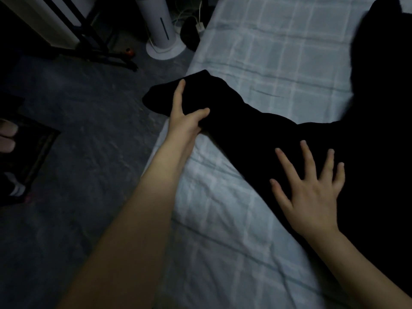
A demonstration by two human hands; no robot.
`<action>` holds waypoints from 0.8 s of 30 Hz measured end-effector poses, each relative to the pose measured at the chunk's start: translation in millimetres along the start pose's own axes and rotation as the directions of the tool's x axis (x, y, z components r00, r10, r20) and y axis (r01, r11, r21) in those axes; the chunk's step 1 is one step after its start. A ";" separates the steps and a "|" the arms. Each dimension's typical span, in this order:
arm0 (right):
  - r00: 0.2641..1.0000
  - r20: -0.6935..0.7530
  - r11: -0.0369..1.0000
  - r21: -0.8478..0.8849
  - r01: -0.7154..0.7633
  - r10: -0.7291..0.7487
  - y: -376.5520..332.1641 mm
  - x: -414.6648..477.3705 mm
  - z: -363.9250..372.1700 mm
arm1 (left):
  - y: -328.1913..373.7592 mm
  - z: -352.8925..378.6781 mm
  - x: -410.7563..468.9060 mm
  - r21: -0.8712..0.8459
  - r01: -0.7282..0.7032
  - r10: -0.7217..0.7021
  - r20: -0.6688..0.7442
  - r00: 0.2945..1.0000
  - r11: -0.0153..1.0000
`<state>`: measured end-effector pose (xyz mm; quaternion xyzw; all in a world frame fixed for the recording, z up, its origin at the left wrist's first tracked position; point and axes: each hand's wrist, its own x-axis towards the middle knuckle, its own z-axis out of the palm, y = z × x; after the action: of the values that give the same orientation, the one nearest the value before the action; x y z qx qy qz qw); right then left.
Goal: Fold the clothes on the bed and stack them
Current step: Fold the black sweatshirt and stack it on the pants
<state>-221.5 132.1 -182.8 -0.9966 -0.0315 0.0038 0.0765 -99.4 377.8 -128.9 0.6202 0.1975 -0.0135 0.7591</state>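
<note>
A black long-sleeved garment (361,134) lies spread over the bed (223,219), which has a pale blue checked sheet. One black sleeve (223,103) stretches left past the bed's edge. My left hand (185,121) grips this sleeve near the cuff, with the thumb over the cloth and a finger along it. My right hand (312,188) lies flat on the garment where the sleeve joins the body, fingers spread and straight. The room is dim and the garment's folds are hard to make out.
A white tower appliance (160,30) stands on the dark floor (89,141) by the bed's far corner, with cables and a plug (199,26) beside it. A black metal stand (98,45) is at the upper left. A dark mat (29,161) lies at the left.
</note>
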 end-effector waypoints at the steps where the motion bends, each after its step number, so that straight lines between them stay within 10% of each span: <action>1: 1.000 0.015 1.000 0.001 -0.004 0.004 -1.1 0.5 -2.0 | 3.6 2.6 -1.1 0.017 -0.020 0.020 0.004 1.000 1.000; 6: 0.996 0.090 0.969 0.247 -0.011 -0.012 2.9 0.7 -24.4 | 29.7 28.0 -18.6 0.145 -0.232 0.208 0.165 0.964 0.962; 9: 1.000 -0.012 0.764 0.645 -0.010 0.023 23.2 7.5 -56.8 | 29.4 63.0 -40.1 0.154 -0.263 0.205 0.316 0.926 0.952; 17: 0.980 -0.146 0.331 0.939 0.095 0.133 119.5 15.2 -128.0 | -3.5 200.1 -121.3 0.127 -0.253 0.108 0.662 0.742 0.959; 24: 0.951 -0.196 0.463 0.884 0.065 0.241 274.9 -51.0 -165.4 | -31.1 348.3 -197.4 0.223 -0.473 0.167 0.741 0.650 0.852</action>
<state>-253.2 -167.4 -61.2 -0.8022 0.0387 -0.1243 0.5827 -190.9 -3.5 -42.3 0.7337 -0.2263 -0.1489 0.6231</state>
